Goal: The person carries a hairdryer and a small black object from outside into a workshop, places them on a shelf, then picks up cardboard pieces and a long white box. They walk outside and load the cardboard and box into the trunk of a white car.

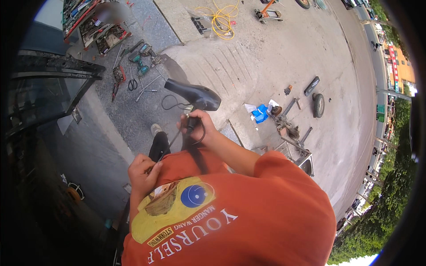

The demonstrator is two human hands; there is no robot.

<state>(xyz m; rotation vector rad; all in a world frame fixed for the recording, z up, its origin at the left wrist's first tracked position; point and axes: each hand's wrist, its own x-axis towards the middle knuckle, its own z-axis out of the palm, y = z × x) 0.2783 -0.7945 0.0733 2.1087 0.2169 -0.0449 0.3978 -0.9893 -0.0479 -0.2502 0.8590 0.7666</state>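
A black hair dryer (195,94) points its nozzle to the far left in front of my body. My right hand (205,127) is closed around its handle, and a loop of the dark power cord hangs about the fingers. Lower and to the left, my left hand (143,174) is closed in a pinch on the thin dark cord (166,150), which runs up toward the dryer. The part of the cord inside the left fingers is hidden.
Cordless power tools (142,64), a cross wrench (145,90) and a tool cart (100,26) are at the far left. A dark-framed door (53,84) stands left. Farther off lie a yellow hose (222,20), a floor jack (267,14), a small wheel (318,105) and metal parts (290,128).
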